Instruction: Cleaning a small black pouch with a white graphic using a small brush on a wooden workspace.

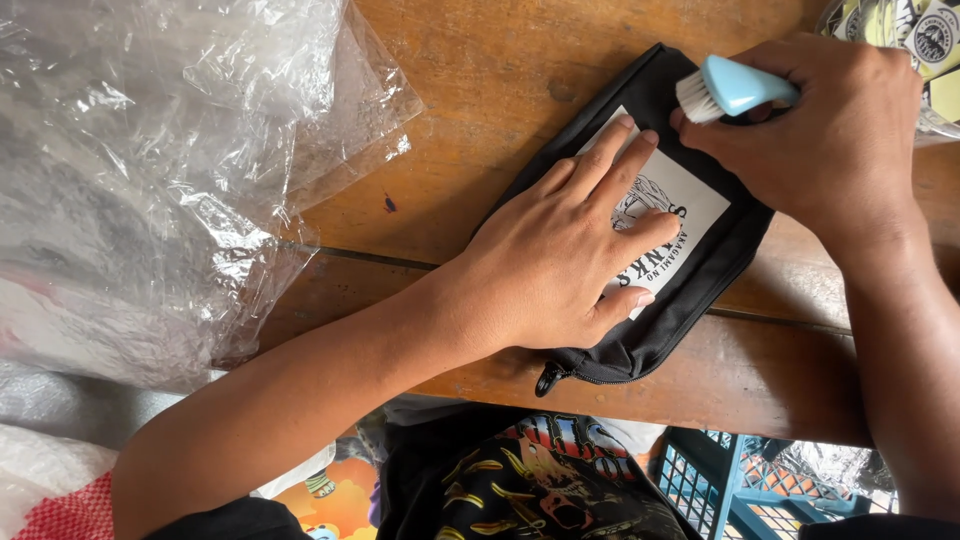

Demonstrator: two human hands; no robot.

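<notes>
My left hand (570,250) lies flat on the pouch (690,270); at two o'clock, my right hand (830,130) grips a brush (725,90).

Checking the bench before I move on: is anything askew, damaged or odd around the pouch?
Nothing looks damaged. The black pouch lies at a slant, its zipper corner hanging over the wooden table edge. The left hand presses its white label; the right hand holds a light-blue brush.

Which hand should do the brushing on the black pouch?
Probably the right hand: it already grips the blue brush at the black pouch's top edge. The left hand lies flat on the white label, pinning it.
</notes>
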